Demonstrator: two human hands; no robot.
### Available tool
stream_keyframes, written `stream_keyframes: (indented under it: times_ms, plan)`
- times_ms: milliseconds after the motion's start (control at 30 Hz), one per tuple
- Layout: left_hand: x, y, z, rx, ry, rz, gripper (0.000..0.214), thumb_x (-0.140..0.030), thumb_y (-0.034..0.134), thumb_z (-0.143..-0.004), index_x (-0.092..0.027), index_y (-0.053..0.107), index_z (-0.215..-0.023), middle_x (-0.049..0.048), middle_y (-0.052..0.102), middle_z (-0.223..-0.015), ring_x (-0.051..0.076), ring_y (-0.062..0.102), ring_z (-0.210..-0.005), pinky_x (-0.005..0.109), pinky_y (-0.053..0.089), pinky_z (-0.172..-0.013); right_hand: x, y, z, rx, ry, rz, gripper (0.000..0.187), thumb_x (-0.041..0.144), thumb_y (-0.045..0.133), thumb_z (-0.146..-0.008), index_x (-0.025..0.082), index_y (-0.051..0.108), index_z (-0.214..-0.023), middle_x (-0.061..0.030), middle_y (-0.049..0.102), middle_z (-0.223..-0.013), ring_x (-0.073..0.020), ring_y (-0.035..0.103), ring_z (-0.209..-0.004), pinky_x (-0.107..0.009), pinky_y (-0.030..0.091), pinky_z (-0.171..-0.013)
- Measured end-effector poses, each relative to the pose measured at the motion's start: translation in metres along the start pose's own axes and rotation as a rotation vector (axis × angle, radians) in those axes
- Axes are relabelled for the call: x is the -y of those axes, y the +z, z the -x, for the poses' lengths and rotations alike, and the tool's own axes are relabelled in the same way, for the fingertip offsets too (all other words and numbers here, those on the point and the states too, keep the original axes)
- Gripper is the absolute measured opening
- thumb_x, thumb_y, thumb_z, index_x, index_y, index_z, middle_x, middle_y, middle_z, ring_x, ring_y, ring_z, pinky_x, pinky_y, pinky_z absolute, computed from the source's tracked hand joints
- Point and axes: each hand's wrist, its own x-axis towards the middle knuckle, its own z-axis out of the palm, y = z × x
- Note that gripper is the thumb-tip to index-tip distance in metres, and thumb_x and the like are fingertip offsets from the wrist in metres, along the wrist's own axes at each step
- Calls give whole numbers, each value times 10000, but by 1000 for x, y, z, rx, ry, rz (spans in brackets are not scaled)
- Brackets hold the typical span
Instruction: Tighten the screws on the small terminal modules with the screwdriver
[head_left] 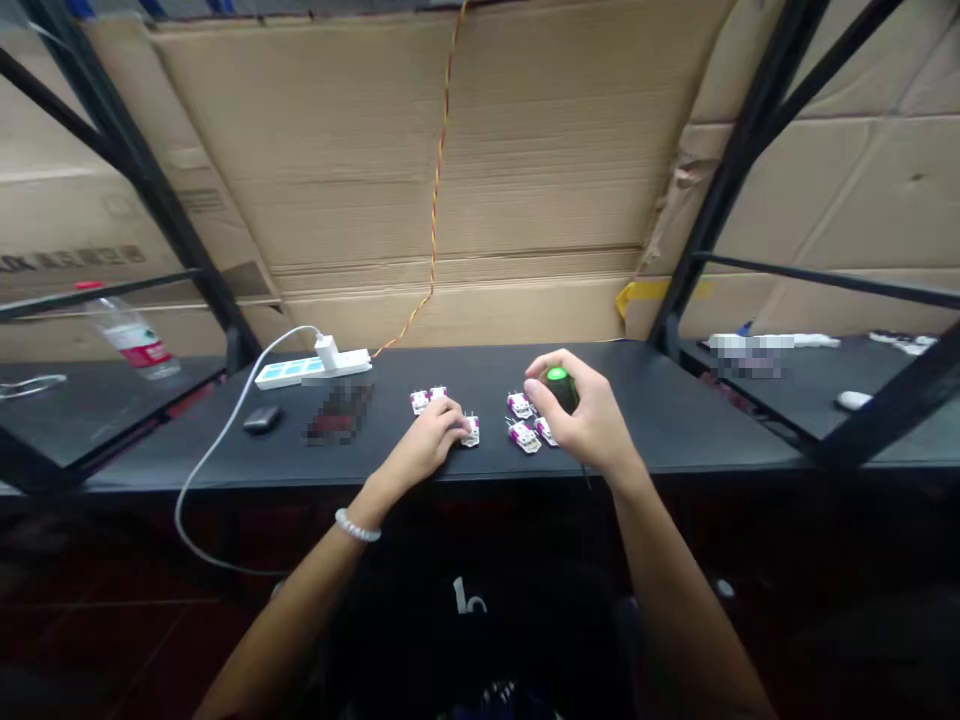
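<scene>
My left hand (435, 437) is low over the black table, its fingers closed at the edge of a small white-and-purple part (471, 432). Just behind that hand lie two more white-and-purple pieces (419, 402). Raised above the table, my right hand (589, 410) is wrapped round a screwdriver (559, 376) with a bright green cap on its dark handle. A thin dark shaft shows below the palm, pointing down. Several similar white-and-purple parts (523, 436) lie between my hands, one partly hidden by the right hand.
On the left are a white power strip (345, 362) with a plugged-in white cable, a small black object (263, 420) and a blurred patch. Black metal posts (739, 150) frame both sides. A bottle (139, 340) stands beyond the left post. Cardboard (525, 150) backs the table (675, 420).
</scene>
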Motion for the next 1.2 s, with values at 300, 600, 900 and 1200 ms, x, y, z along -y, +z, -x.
stream_keyframes:
  times_ms: [300, 600, 900, 1200]
  plan:
    - [2, 0, 1, 18, 3, 9, 191, -220, 556, -1046, -188, 715, -946, 98, 643, -1104, 259, 618, -1097, 433, 513, -1070, 1, 1, 0, 5, 0, 1, 83, 325, 651, -973, 243, 655, -969, -11, 691, -868, -197, 660, -771, -332, 531, -772]
    - [5, -4, 2, 29, 12, 48, 188, -224, 551, -1046, -190, 703, -940, 115, 684, -1137, 260, 655, -1114, 433, 526, -1079, 2, -2, 0, -10, -13, 3, 84, 320, 651, -973, 236, 660, -979, -12, 702, -866, -193, 664, -763, -327, 527, -757]
    - [8, -11, 4, 91, -27, 91, 201, -225, 514, -1058, -205, 690, -964, 112, 741, -1293, 266, 697, -1219, 426, 531, -1115, 6, -4, 0, -5, 18, -69, 89, 309, 662, -959, 222, 647, -973, 29, 655, -733, -151, 617, -610, -284, 497, -638]
    - [9, -15, 4, 120, 8, 71, 220, -226, 489, -1078, -205, 690, -989, 111, 736, -1302, 255, 693, -1223, 426, 542, -1110, 4, -4, 0, -6, 7, -56, 96, 318, 665, -962, 224, 653, -978, 22, 647, -758, -156, 601, -629, -290, 482, -641]
